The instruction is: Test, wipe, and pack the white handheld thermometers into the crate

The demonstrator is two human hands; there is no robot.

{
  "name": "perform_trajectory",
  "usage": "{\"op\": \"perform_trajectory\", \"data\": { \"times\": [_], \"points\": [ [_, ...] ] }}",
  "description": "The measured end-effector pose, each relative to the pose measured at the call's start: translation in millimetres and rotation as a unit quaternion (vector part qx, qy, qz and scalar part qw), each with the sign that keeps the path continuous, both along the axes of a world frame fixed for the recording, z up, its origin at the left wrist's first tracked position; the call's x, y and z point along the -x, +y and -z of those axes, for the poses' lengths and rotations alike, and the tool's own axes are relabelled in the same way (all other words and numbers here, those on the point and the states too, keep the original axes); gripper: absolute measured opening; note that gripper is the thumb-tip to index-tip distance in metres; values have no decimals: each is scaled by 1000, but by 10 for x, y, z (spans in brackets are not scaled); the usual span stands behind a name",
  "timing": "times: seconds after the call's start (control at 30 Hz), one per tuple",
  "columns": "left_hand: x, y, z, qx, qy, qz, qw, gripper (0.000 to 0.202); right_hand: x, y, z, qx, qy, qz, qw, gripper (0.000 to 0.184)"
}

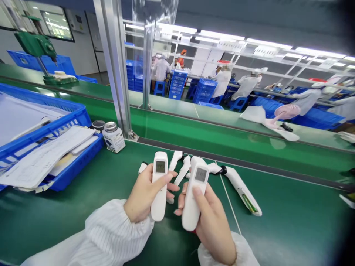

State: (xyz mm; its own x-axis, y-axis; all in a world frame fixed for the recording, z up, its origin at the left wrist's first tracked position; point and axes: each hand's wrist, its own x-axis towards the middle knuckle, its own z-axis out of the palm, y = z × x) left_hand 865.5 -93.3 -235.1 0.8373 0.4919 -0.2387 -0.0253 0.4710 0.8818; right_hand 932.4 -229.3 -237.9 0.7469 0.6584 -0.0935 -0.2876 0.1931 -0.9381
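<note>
My left hand (pixel 142 194) is closed round a white handheld thermometer (pixel 159 192), held upright with its small grey display facing me. My right hand (pixel 212 218) grips a second white thermometer (pixel 194 195) the same way, thumb just below its display. The two devices stand side by side above the green bench top (pixel 291 221). Just behind my hands several more white thermometer bodies (pixel 180 166) lie on the bench. One opened unit (pixel 242 190) with a green circuit board showing lies to the right.
A blue crate (pixel 69 122) with papers sits at the left, beside a small white bottle (pixel 113 137) with a metal cap. A metal post (pixel 116 74) rises behind it. A pink fan (pixel 285 112) stands at the far side. Other workers sit at benches in the background.
</note>
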Motion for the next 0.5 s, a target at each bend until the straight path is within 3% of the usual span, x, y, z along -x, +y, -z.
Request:
{"op": "perform_trajectory", "data": {
  "times": [0.1,0.27,0.5],
  "points": [
    [-27,21,45,75,43,24,996,34,-24,22,-11,17,102,-25,994,33],
    [-29,40,27,199,-1,99,975,45,-36,43,-16,-10,168,-61,984,53],
    [-6,4,-14,215,-87,161,959,40,13,49,-36,-31,159,-50,986,57]
  ]
}}
